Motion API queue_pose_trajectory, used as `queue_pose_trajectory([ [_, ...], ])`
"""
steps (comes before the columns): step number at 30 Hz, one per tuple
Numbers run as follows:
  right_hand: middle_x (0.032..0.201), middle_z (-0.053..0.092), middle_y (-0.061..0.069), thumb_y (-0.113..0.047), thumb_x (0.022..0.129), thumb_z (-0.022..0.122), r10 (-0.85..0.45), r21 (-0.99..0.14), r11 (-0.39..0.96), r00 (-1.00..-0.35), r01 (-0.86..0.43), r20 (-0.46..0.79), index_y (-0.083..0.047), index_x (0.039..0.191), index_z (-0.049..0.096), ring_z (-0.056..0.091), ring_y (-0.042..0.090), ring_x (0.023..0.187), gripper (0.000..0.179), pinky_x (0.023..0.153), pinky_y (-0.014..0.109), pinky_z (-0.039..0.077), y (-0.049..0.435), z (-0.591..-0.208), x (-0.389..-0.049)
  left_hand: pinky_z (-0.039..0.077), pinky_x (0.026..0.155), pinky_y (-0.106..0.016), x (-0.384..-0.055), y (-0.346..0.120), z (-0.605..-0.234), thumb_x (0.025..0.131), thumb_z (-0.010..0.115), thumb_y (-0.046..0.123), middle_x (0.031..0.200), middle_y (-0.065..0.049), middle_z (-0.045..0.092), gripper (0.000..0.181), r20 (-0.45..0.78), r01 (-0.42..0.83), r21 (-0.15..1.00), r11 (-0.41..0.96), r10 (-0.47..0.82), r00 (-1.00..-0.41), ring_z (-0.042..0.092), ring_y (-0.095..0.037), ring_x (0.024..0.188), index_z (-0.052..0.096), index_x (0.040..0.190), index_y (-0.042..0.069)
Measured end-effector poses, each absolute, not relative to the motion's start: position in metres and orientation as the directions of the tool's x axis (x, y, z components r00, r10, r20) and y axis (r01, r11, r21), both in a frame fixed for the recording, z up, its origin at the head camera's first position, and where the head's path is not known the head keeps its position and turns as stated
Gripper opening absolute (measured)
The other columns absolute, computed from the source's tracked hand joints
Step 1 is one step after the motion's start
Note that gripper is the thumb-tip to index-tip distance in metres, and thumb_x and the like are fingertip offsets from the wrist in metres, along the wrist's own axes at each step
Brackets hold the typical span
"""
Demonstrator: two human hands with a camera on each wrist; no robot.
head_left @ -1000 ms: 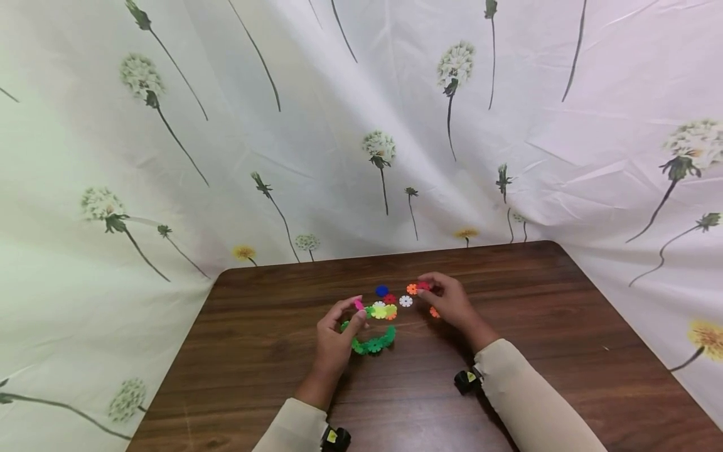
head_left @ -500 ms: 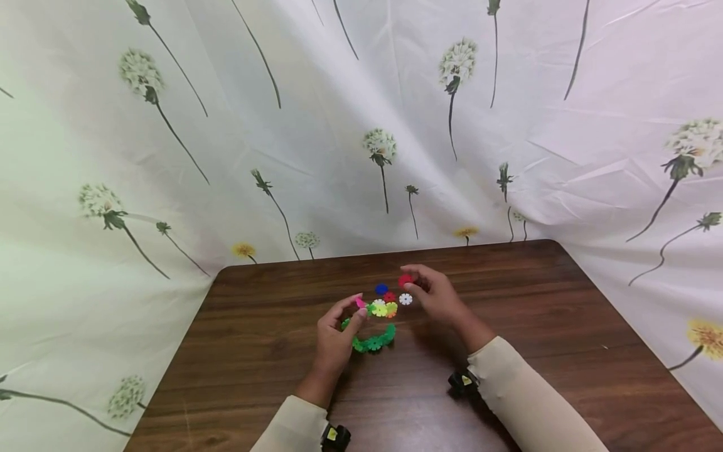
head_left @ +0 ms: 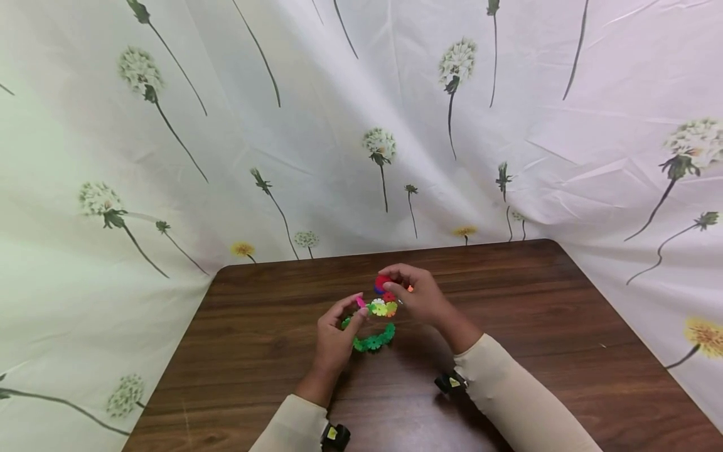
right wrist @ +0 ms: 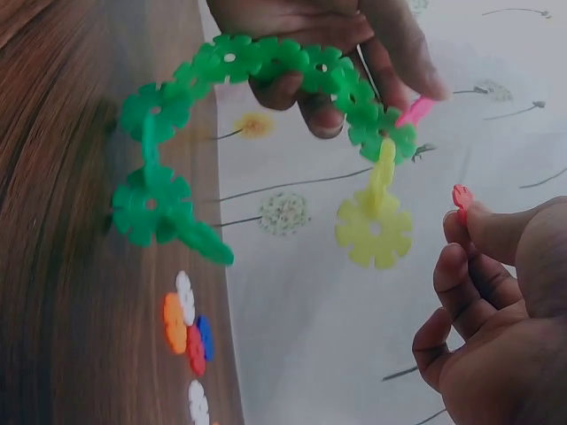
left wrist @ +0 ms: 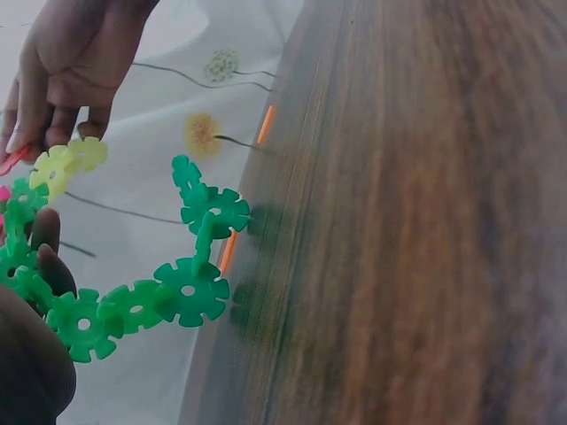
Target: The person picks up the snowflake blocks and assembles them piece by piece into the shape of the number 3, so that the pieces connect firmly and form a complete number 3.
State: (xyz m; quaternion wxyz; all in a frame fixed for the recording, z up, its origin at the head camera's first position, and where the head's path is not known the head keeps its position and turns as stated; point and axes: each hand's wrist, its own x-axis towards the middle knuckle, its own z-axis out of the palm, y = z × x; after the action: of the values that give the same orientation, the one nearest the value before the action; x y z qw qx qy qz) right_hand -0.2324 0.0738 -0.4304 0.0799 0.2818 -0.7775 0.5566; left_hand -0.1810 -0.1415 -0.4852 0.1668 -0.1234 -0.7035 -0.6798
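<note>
On the wooden table (head_left: 254, 326), toward its far middle, two hands work close together. The left hand (head_left: 334, 336) holds the flower-disc chain (right wrist: 283, 53) at its left side, finger and thumb narrowed round the pink disc (head_left: 361, 302); whether the chain's near end touches the wood, I cannot tell. The right hand (head_left: 420, 297), farther and to the right, pinches a red disc (head_left: 381, 282) edge-on between thumb and forefinger. The step seems to be joining: brace the link nearest the join, turn the red disc crosswise, and press slot squarely into slot, without flexing the curve
</note>
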Motion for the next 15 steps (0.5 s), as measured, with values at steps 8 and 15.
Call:
queue_pose_trajectory([
  [8, 0.111, 0.079, 0.014, -0.005, 0.107, 0.068, -0.355, -0.818, 0.197, -0.817, -0.541, 0.455, -0.003, 0.126, 0.076, 0.061, 0.015, 0.085, 0.021, 0.074, 0.025, 0.054, 0.062, -0.422, -0.226, 0.065, 0.081, -0.026, -0.181, -0.141, -0.484, 0.103, 0.075, 0.007, 0.113, -0.023, 0.076, 0.031, 0.389, 0.389, 0.921, 0.023, -0.043, -0.920, 0.074, -0.011, 0.086, 0.074, 0.133, 0.000],
  [15, 0.115, 0.079, 0.013, -0.003, 0.106, 0.068, -0.385, -0.810, 0.160, -0.791, -0.564, 0.475, -0.006, 0.126, 0.078, 0.063, 0.017, 0.089, 0.022, 0.078, 0.027, 0.056, 0.050, -0.419, -0.222, 0.066, 0.081, -0.027, -0.180, -0.140, -0.483, 0.102, 0.075, 0.003, 0.115, -0.030, 0.075, 0.033, 0.383, 0.384, 0.923, -0.006, -0.044, -0.923, 0.074, -0.009, 0.086, 0.070, 0.133, -0.009],
])
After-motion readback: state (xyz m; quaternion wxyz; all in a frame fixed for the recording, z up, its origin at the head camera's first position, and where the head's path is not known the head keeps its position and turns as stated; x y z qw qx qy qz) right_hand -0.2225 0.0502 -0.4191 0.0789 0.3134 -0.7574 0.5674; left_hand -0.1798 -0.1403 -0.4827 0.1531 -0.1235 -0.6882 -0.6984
